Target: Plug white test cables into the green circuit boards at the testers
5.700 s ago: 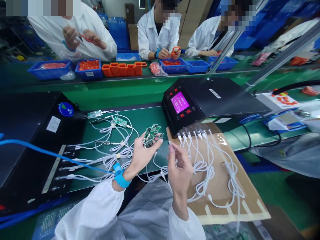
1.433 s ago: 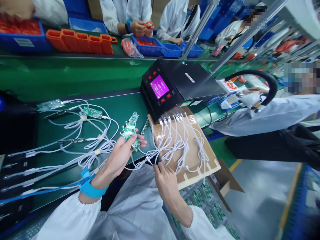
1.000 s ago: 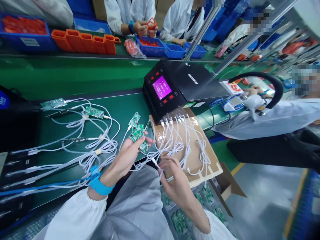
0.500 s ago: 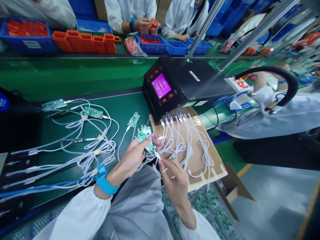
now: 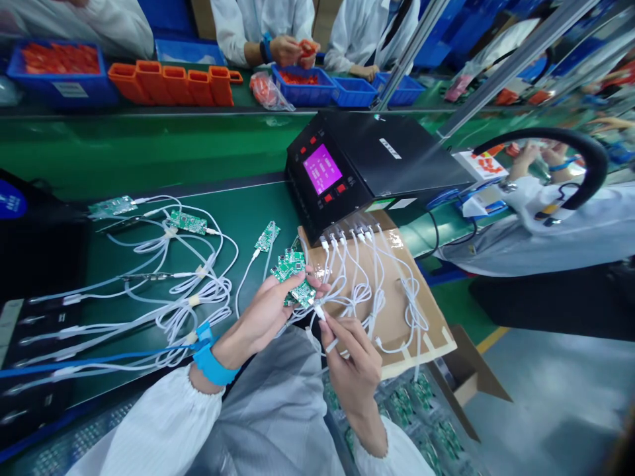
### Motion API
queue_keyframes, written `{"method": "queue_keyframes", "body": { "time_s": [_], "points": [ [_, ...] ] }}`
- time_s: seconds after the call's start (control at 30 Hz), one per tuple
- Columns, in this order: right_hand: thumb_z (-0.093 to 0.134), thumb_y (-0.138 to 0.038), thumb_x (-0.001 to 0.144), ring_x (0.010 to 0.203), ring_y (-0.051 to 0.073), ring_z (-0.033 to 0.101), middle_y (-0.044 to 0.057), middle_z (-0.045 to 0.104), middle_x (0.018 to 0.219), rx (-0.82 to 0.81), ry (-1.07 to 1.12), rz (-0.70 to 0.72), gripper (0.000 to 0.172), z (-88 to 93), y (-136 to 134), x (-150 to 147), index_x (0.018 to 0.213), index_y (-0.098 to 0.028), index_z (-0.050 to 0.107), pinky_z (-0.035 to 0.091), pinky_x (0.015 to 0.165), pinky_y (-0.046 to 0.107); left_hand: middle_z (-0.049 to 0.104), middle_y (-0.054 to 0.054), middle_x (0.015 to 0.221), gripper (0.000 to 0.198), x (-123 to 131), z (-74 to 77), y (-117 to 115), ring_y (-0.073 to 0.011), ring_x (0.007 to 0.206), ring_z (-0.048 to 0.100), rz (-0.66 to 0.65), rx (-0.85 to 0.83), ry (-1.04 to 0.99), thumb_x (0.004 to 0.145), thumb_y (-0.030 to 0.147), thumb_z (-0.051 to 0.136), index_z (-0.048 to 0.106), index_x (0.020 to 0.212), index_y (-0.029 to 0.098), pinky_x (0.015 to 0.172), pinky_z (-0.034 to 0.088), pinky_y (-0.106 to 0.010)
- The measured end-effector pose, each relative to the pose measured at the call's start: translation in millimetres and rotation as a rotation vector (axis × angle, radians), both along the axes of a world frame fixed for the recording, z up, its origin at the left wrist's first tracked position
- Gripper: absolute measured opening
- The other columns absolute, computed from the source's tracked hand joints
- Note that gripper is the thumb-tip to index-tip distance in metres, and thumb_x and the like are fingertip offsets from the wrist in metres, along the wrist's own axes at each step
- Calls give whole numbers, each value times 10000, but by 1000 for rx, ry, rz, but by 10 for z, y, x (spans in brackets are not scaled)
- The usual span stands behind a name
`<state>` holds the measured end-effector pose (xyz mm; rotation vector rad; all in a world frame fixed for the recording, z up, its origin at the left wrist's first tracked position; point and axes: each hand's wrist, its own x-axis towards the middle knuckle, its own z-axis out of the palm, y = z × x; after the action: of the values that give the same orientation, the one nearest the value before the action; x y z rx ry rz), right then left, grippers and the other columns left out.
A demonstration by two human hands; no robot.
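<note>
My left hand (image 5: 262,307), wearing a blue wrist strap (image 5: 213,363), is closed around several green circuit boards (image 5: 290,266), fanned out over one another. My right hand (image 5: 353,354) pinches the white plug of a USB cable (image 5: 320,312) between thumb and fingers. That plug is at the lower right edge of the nearest board; I cannot tell whether it is seated in the socket. Just beyond the left hand, another circuit board (image 5: 268,236) lies on the green bench with a white cable plugged into it.
A black tester (image 5: 411,149) with a lit purple screen stands ahead, white cables running from its front over a cardboard sheet (image 5: 397,297). More cabled boards (image 5: 187,223) lie to the left. Bagged boards (image 5: 404,403) are below right. Co-workers sit across, behind blue bins (image 5: 305,92).
The whole view has shifted slightly. My right hand and the plug have moved a little to the right and down relative to the boards, which my left hand still holds.
</note>
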<state>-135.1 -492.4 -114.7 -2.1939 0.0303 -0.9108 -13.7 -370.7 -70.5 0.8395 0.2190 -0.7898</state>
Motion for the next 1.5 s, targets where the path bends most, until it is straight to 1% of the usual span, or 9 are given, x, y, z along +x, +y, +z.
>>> {"method": "queue_keyframes", "body": {
  "time_s": [0.17,0.4,0.73,0.87,1.0,1.17,1.33,1.43,1.5],
  "points": [
    [691,36,900,823,145,668,33,702,907,-4,-11,33,430,-16,7,7,1240,-223,737,571,732,296,779,-73,903,235,4,19,1,-285,1042,759,4,-23,15,815,265,831,720,982,143,951,588,-377],
    [700,45,890,820,152,657,37,688,897,-26,2,75,417,-34,-29,5,1216,-212,743,560,719,303,777,-77,971,259,-8,-12,35,-255,1012,761,-21,27,-34,883,314,798,714,1063,147,885,583,-332],
    [705,54,885,822,141,667,29,704,908,8,-29,32,414,-80,37,19,1204,-207,747,563,725,291,780,-82,1027,341,-49,44,43,-281,1103,736,-62,-3,-116,865,397,829,716,1085,163,984,563,-386],
    [704,58,882,828,149,676,30,714,910,27,-44,39,428,-94,91,47,1207,-216,751,569,738,310,774,-80,1024,370,-63,34,71,-291,1110,734,-73,11,-108,853,432,836,719,1081,166,975,571,-396],
    [705,64,879,832,146,678,32,713,909,47,-41,28,445,-72,133,94,1223,-214,748,571,733,304,770,-71,995,405,-76,8,82,-275,1077,737,-7,44,-117,833,442,852,709,1087,161,951,572,-374],
    [700,61,887,831,147,682,29,719,907,66,-79,25,445,-46,168,144,1220,-230,747,581,721,308,758,-46,987,376,-73,21,67,-216,1006,738,106,42,-79,855,356,844,682,1138,170,892,565,-315],
    [699,56,888,857,158,690,39,735,932,38,-106,1,465,-101,167,126,1245,-238,745,593,748,329,740,-23,933,446,-13,79,59,-193,978,727,202,17,-71,782,328,912,687,1138,180,863,538,-277],
    [703,37,894,859,163,695,36,741,928,25,-129,-57,464,-146,162,122,1254,-252,749,597,749,329,750,-37,994,391,-6,101,47,-183,987,712,291,91,-85,770,342,916,691,1036,165,852,522,-258],
    [703,21,899,848,166,699,35,743,925,18,-130,-81,456,-157,165,126,1255,-261,752,598,740,328,756,-36,1069,375,-18,97,41,-183,1027,702,341,147,-124,786,328,897,680,1049,173,891,518,-264]
  ]
}}
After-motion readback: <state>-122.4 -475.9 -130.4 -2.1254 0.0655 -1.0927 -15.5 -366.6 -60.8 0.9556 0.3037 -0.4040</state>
